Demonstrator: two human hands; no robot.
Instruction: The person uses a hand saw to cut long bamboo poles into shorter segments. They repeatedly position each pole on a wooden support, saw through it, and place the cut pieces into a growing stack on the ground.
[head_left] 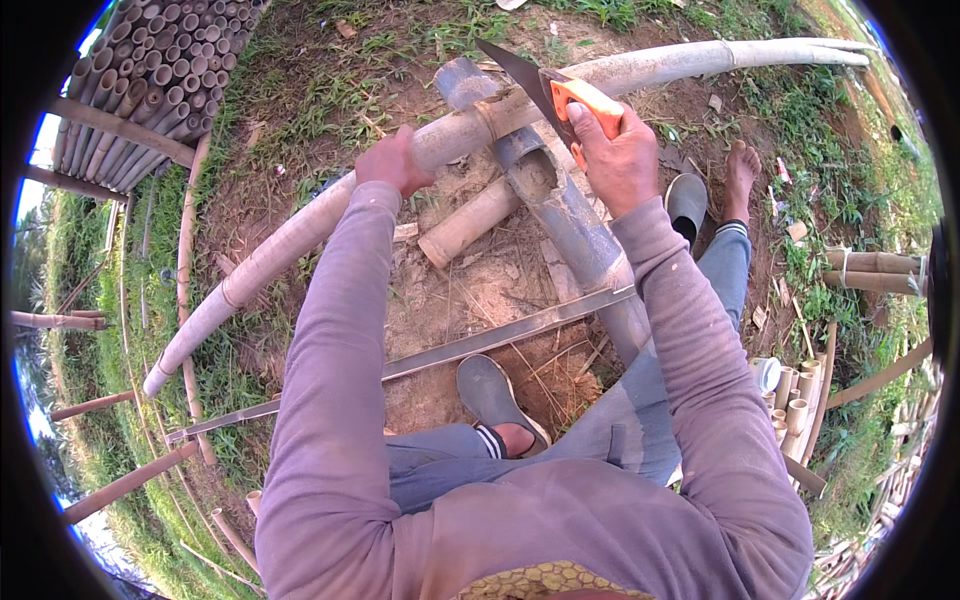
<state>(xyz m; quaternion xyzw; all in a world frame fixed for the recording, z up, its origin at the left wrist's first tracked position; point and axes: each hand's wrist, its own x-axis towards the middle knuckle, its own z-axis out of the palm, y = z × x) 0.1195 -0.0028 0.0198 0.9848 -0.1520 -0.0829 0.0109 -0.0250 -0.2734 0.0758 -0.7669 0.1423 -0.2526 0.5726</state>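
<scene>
A long pale bamboo pole (285,245) runs from lower left to upper right, lying across a thick grey tube (585,235) with a notch cut into it. My left hand (393,163) is wrapped round the pole, left of where it crosses the tube. In my right hand (620,158) is a hand saw (522,76), gripped by its orange handle. Its dark blade slants over the pole just right of the tube; whether the teeth bite into the bamboo I cannot tell. A short bamboo piece (470,222) rests against the tube's side below the pole.
A long flat strip (510,332) stretches across in front of me, near my shoed foot (490,400). My bare foot (740,180) is beside a loose shoe (686,203). Stacked bamboo (160,75) stands far left; cut bamboo pieces (795,410) and a white can (766,374) are at right.
</scene>
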